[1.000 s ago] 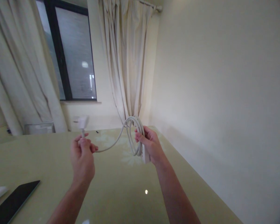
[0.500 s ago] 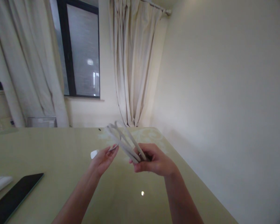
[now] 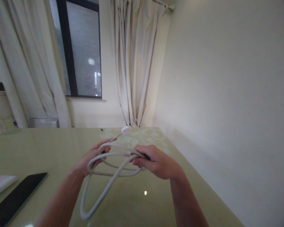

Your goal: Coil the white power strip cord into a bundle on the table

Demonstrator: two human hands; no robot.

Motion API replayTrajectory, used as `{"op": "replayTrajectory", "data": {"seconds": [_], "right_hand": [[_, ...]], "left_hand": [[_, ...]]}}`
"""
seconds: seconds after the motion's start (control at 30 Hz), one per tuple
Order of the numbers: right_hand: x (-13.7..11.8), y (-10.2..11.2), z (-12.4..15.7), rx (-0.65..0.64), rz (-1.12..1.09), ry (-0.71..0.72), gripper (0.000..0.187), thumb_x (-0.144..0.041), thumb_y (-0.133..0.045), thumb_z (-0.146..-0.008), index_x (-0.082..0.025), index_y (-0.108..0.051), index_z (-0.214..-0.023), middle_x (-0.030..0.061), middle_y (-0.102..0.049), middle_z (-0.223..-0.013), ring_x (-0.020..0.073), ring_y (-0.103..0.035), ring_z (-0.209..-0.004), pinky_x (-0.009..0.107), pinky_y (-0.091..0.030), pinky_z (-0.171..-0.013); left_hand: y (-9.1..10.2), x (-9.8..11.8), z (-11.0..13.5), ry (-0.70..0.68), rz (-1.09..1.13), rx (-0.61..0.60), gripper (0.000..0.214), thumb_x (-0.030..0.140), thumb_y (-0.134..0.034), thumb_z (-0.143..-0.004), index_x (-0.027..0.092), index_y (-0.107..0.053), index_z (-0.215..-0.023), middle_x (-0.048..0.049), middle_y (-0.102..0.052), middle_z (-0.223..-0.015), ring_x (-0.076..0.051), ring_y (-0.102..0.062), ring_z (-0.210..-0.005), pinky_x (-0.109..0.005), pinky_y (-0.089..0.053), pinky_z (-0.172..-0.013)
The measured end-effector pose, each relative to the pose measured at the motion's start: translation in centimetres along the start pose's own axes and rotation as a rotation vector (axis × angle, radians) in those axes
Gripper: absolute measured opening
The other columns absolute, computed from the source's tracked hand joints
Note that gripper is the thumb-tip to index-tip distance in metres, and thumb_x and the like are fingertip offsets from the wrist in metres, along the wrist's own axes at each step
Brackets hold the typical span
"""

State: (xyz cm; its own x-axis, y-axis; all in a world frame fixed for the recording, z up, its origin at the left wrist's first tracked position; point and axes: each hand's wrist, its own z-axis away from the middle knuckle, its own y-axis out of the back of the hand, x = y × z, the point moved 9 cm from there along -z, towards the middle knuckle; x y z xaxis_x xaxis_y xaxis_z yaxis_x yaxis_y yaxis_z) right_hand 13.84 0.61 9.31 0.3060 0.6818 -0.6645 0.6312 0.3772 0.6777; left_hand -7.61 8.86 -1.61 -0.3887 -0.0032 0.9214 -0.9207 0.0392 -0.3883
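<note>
A white power cable (image 3: 113, 171) lies in loose loops between my two hands above a pale green glass table (image 3: 123, 201). My right hand (image 3: 156, 162) is closed round the gathered strands at the right side of the loops. My left hand (image 3: 92, 156) is curled into the loops at their left side, with the cable passing over its fingers. One long loop (image 3: 90, 205) hangs down toward me. The white plug (image 3: 126, 130) at the cable's end sticks out beyond my hands, over the far part of the table.
A dark flat tablet-like slab (image 3: 16, 198) and a white object (image 3: 1, 184) lie at the table's left edge. Cream curtains (image 3: 132, 63) and a dark-framed window (image 3: 80, 50) stand behind the table. A bare wall (image 3: 227, 94) runs along the right.
The tight bundle of cable has opened into wide loose loops, one now hanging toward me. The plug has moved from beside my left hand to beyond both hands.
</note>
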Motion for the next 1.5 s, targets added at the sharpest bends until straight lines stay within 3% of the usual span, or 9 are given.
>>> {"op": "replayTrajectory", "data": {"seconds": [0.23, 0.43, 0.67, 0.8, 0.9, 1.03, 1.13, 1.33, 1.5], "right_hand": [[3.5, 1.6, -0.8, 0.137, 0.073, -0.091, 0.017, -0.030, -0.063, -0.099, -0.020, -0.069, -0.088, -0.0021, -0.065, -0.073, 0.0131, -0.057, -0.066, 0.024, -0.038, -0.061], [4.1, 1.7, -1.1, 0.167, -0.136, -0.116, 0.018, -0.035, -0.067, -0.097, -0.018, -0.072, -0.093, 0.0001, -0.064, -0.078, 0.0148, -0.059, -0.073, 0.026, -0.041, -0.065], [7.6, 4.6, -0.3, 0.501, -0.389, -0.233, 0.025, -0.041, -0.077, -0.085, -0.016, -0.071, -0.082, -0.0019, -0.060, -0.068, 0.0127, -0.052, -0.065, 0.026, -0.036, -0.062], [9.3, 5.5, 0.4, 0.670, -0.697, -0.271, 0.033, -0.042, -0.088, -0.072, -0.015, -0.072, -0.082, -0.0042, -0.059, -0.066, 0.0094, -0.048, -0.060, 0.024, -0.033, -0.057], [9.6, 5.3, 0.4, 0.700, -0.934, -0.287, 0.040, -0.038, -0.092, -0.068, -0.015, -0.076, -0.096, -0.0028, -0.065, -0.071, 0.0091, -0.052, -0.060, 0.022, -0.038, -0.056], [9.4, 4.1, 0.2, 0.698, -1.267, -0.346, 0.032, -0.038, -0.078, -0.085, -0.014, -0.077, -0.104, 0.0014, -0.071, -0.076, 0.0115, -0.061, -0.062, 0.023, -0.048, -0.058], [9.1, 3.3, 0.1, 0.748, -1.383, -0.369, 0.025, -0.033, -0.070, -0.092, -0.014, -0.076, -0.106, 0.0001, -0.070, -0.074, 0.0098, -0.061, -0.060, 0.022, -0.051, -0.058], [7.6, 1.8, -1.0, 0.786, -1.175, -0.263, 0.036, -0.043, -0.089, -0.074, -0.018, -0.072, -0.093, -0.0009, -0.071, -0.075, 0.0097, -0.055, -0.056, 0.023, -0.045, -0.052], [7.0, -0.9, -2.8, 0.721, -1.091, -0.227, 0.040, -0.040, -0.094, -0.064, -0.019, -0.066, -0.083, -0.0037, -0.065, -0.070, 0.0109, -0.057, -0.062, 0.023, -0.045, -0.059]], "left_hand": [[-2.5, 2.8, 1.9, -0.118, -0.365, -0.017, 0.055, 0.065, -0.069, -0.084, 0.016, -0.077, -0.108, -0.0017, -0.057, -0.076, -0.009, -0.038, -0.055, -0.018, -0.029, -0.045], [-5.4, 5.0, 2.6, -0.407, -0.663, -0.048, 0.048, 0.059, -0.075, -0.080, 0.019, -0.078, -0.107, -0.0072, -0.069, -0.096, -0.019, -0.059, -0.082, -0.025, -0.046, -0.064], [1.0, 3.8, 0.7, -0.303, -0.203, 0.310, 0.038, 0.040, -0.083, -0.071, 0.016, -0.077, -0.100, -0.0014, -0.066, -0.083, -0.004, -0.034, -0.049, -0.016, -0.023, -0.039], [3.3, 2.6, 0.1, -0.199, 0.095, 0.400, 0.040, 0.012, -0.079, -0.069, 0.019, -0.075, -0.107, -0.0045, -0.072, -0.098, -0.003, -0.047, -0.054, -0.011, -0.035, -0.042], [3.0, 1.7, -0.2, -0.090, 0.104, 0.371, 0.029, 0.013, -0.072, -0.079, 0.018, -0.075, -0.108, -0.0076, -0.075, -0.100, -0.007, -0.059, -0.061, -0.014, -0.048, -0.049], [1.1, 0.3, -0.6, 0.048, 0.151, 0.255, 0.025, 0.028, -0.056, -0.095, 0.016, -0.071, -0.112, -0.0144, -0.077, -0.107, -0.013, -0.066, -0.064, -0.022, -0.054, -0.054], [-0.5, 0.7, -0.5, -0.031, 0.060, 0.193, 0.035, 0.040, -0.058, -0.096, 0.019, -0.065, -0.122, -0.0145, -0.078, -0.112, -0.016, -0.069, -0.072, -0.024, -0.055, -0.058], [-5.5, 3.5, 3.0, -0.395, -0.278, 0.141, 0.068, 0.060, -0.064, -0.092, 0.024, -0.053, -0.148, -0.0121, -0.075, -0.125, -0.020, -0.070, -0.093, -0.031, -0.055, -0.079], [-11.4, 1.6, 4.9, -0.343, -0.514, -0.168, 0.050, 0.056, -0.063, -0.094, 0.019, -0.068, -0.128, -0.0130, -0.075, -0.121, -0.027, -0.074, -0.098, -0.037, -0.060, -0.080]]}}
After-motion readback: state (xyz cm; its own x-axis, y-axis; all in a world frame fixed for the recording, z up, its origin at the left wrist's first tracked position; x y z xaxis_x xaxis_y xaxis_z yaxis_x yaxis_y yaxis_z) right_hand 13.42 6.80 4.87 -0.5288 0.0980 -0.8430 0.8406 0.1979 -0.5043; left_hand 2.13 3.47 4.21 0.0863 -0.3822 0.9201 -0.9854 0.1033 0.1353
